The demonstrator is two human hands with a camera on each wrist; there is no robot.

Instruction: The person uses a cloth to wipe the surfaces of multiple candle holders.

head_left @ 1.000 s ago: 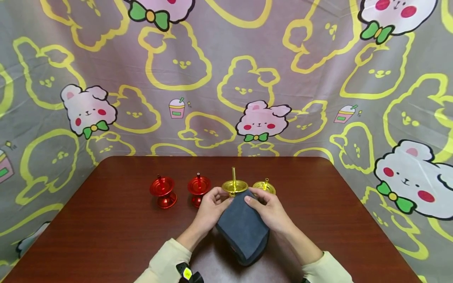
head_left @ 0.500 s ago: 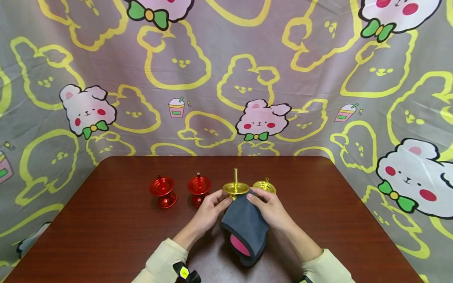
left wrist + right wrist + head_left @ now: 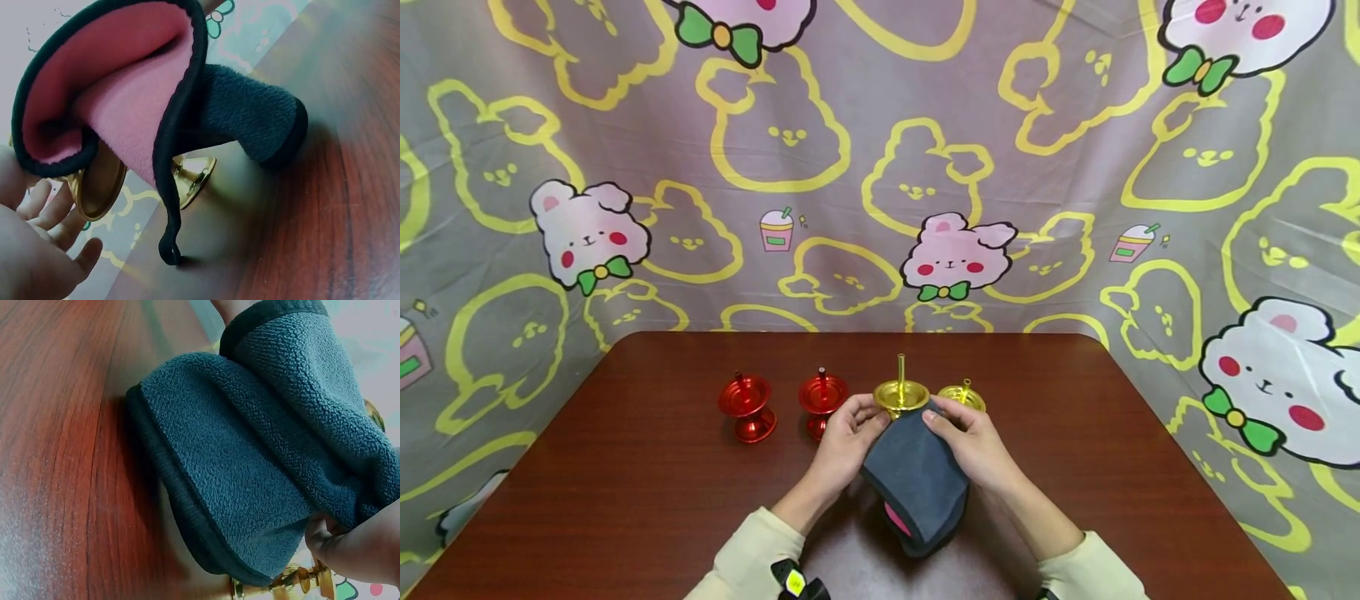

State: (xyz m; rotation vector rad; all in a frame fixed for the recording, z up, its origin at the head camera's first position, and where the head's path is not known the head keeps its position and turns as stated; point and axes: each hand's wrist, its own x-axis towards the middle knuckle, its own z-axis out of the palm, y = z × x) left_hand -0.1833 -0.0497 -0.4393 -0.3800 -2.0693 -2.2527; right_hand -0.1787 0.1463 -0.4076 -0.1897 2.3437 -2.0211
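Brown table [image 3: 625, 500], red stands [image 3: 747, 406], gold stands [image 3: 961, 395]

Both forearms are covered by long cream sleeves [image 3: 747, 554] ending at the wrists. A small black device with a yellow-green marking [image 3: 795, 582] is strapped at the left wrist. The hands are bare.

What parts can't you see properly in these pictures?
- Head view: the stem and foot of the tall gold stand are hidden by the dark cloth and both hands.
- Head view: the right hand covers most of the small gold stand.
- Left wrist view: the left hand is cut off by the edge, so its grip is unclear.
- Right wrist view: the cloth fills the frame.
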